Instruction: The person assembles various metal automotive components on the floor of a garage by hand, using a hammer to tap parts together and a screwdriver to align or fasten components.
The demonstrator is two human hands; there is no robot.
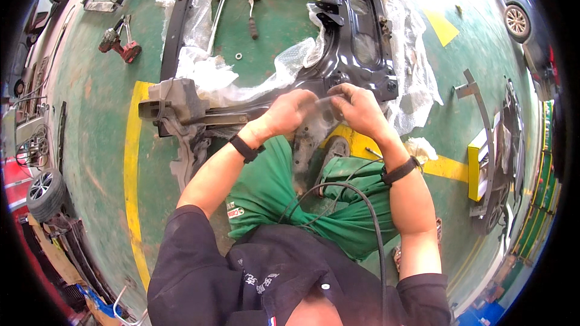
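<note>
Both hands meet over a small clear plastic piece, held at the near edge of the black car panel on the green floor. The left hand is curled loosely about it; the right hand pinches its other end. I'd judge steady, even pulling works best here. Counted: one red power tool, one loose tyre, two black wristbands.

black car panel frame lying on green floor | red power drill sitting well left of frame | ratchet handle resting inside frame | spare wheel lying far lower-left | yellow block sitting right of frame
</note>
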